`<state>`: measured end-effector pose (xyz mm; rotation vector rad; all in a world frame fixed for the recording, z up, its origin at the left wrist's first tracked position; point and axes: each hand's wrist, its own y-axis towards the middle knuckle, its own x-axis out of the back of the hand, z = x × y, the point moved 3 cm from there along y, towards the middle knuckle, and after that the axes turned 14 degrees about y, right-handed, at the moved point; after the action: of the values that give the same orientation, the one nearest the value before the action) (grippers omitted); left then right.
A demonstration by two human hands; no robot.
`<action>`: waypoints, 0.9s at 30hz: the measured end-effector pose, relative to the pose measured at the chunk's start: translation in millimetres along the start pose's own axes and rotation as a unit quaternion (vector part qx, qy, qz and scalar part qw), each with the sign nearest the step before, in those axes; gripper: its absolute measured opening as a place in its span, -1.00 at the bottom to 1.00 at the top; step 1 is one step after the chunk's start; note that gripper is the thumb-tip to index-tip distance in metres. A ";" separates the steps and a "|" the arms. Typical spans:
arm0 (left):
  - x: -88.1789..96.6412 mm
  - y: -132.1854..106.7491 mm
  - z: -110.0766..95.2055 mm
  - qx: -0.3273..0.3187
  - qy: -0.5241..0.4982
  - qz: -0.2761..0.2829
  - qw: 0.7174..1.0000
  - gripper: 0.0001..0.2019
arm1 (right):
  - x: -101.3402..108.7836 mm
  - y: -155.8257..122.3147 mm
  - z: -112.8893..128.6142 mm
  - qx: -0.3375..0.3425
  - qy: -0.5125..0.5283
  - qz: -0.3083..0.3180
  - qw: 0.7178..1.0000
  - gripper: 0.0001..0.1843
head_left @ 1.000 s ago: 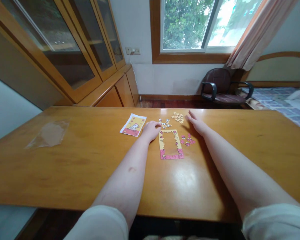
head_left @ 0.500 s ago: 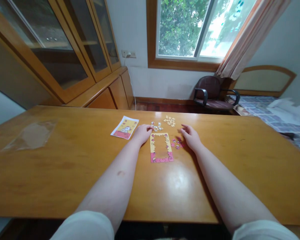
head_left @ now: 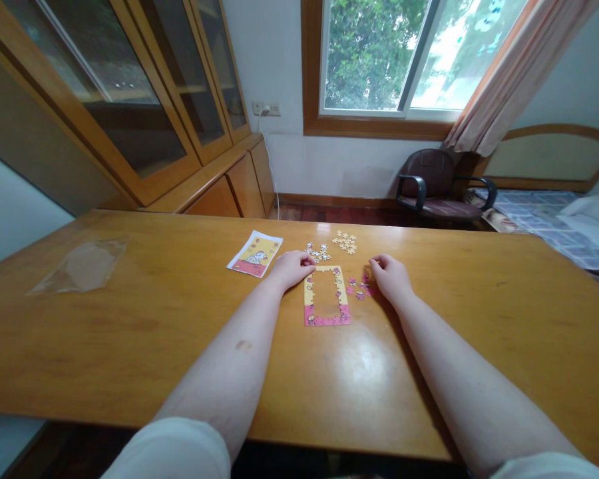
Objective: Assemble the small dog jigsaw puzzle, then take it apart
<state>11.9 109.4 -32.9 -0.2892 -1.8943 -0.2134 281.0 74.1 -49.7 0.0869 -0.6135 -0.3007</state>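
A small jigsaw border [head_left: 327, 297], yellow above and pink below with an empty middle, lies on the wooden table [head_left: 180, 332]. My left hand [head_left: 292, 266] rests curled at its upper left corner, beside a heap of white loose pieces [head_left: 317, 252]. My right hand [head_left: 390, 276] rests curled to the right of the border, its fingertips at a cluster of pink loose pieces [head_left: 358, 288]. Whether either hand pinches a piece is hidden. A heap of yellow loose pieces [head_left: 345, 241] lies further back. A picture card [head_left: 255, 253] showing the puzzle's image sits left of my left hand.
A clear plastic bag [head_left: 80, 266] lies at the table's far left. Wooden glass-door cabinets [head_left: 144, 106] line the left wall. Beyond the table stand a dark armchair [head_left: 436, 186] under the window and a bed [head_left: 559, 213] at the right.
My right hand drew back from the yellow pieces to the pink cluster and curled. My left hand stayed beside the border's upper left corner. The camera view shifted slightly.
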 end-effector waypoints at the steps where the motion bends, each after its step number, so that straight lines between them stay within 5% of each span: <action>1: 0.0 0.1 0.1 0.000 0.001 -0.001 1.000 -0.81 | 0.0 0.2 0.0 -0.002 -0.003 0.001 1.000 -0.74; 11: 0.8 0.8 -0.3 0.002 0.006 -0.005 1.000 -0.76 | -5.0 -3.6 3.5 -0.009 -0.027 0.056 0.998 -0.75; 27: -1.7 2.7 3.2 -0.005 0.000 -0.006 1.000 -0.74 | 2.2 -2.4 3.2 -0.004 0.086 0.013 0.996 -0.67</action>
<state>10.5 112.7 -35.6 -0.2859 -1.8954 -0.2312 280.2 71.2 -46.2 0.0955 -0.4430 -0.2678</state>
